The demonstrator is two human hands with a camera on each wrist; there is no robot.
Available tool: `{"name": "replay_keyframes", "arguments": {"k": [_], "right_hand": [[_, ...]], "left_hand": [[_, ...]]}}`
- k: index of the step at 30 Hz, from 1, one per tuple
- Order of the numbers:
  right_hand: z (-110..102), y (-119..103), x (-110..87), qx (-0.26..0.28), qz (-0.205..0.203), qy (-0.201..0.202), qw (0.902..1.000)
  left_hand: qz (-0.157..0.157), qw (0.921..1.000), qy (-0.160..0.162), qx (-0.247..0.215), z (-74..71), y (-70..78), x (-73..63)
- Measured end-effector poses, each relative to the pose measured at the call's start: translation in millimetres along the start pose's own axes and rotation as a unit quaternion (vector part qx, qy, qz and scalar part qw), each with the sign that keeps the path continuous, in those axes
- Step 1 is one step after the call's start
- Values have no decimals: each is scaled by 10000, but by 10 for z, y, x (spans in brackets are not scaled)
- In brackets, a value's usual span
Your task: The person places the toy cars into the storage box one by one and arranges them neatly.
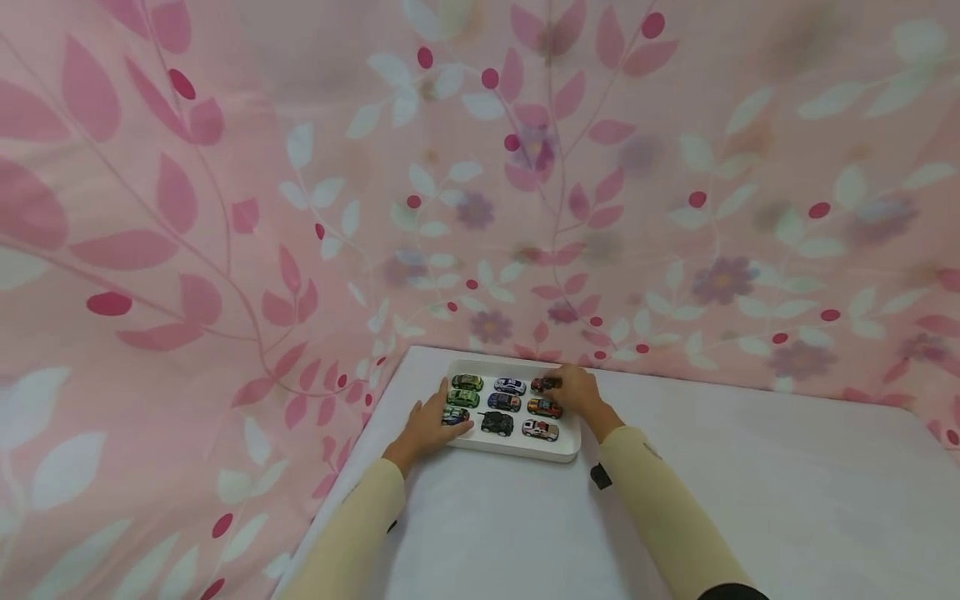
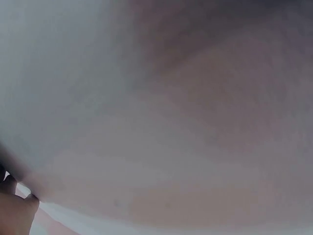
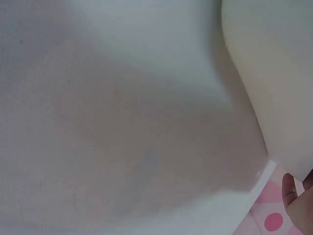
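A white tray [image 1: 517, 446] holds several small toy cars in three rows. In the head view my left hand [image 1: 425, 429] lies along the tray's left side, fingers straight and thumb stretched over the front left corner. Its thumb is close to a green and blue toy car [image 1: 455, 415], partly covered by the hand. My right hand [image 1: 579, 390] reaches over the right rim and pinches a dark red toy car [image 1: 542, 385] in the back right corner. An orange toy car [image 1: 544, 407] and a white toy car [image 1: 540, 429] sit in front of it.
The tray stands on a white-covered table [image 1: 750, 483], near its back edge. Behind and to the left hangs a pink floral cloth [image 1: 480, 208]. A black military-style toy vehicle [image 1: 497, 423] sits mid-front in the tray. Both wrist views mostly show pale, blurred surfaces.
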State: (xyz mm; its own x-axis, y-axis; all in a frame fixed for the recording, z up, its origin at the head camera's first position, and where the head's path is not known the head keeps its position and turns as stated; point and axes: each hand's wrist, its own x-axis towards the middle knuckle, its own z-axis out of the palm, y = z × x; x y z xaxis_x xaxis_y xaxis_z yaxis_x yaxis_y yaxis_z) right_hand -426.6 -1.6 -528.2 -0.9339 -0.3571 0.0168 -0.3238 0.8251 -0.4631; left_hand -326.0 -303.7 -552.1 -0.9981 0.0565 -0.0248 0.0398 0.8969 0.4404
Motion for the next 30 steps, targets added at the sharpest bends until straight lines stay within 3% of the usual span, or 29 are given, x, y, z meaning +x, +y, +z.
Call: {"name": "replay_keyframes", "arguments": {"k": [6, 16, 18, 21, 25, 27, 30], "right_hand": [[-1, 37, -41, -128, -44, -94, 9999], [9, 142, -97, -10, 344, -143, 9993], [-57, 143, -126, 47, 274, 33, 9996], [-166, 113, -170, 30, -159, 467, 9988], [-279, 158, -288, -224, -877, 1551, 9837], [-323, 224, -363, -283, -1022, 1911, 9758], [-336, 387, -474, -266, -1095, 1942, 9745]], "left_hand": [[37, 10000, -33, 46, 12, 40, 23], [151, 9997, -182, 66, 42, 117, 67], [185, 9996, -178, 74, 23, 117, 85], [95, 9999, -47, 71, -48, 62, 92], [-31, 10000, -71, 32, -138, -31, 81], [-37, 9999, -114, 18, -156, -92, 84], [-125, 9999, -103, -41, -171, -228, 62]]}}
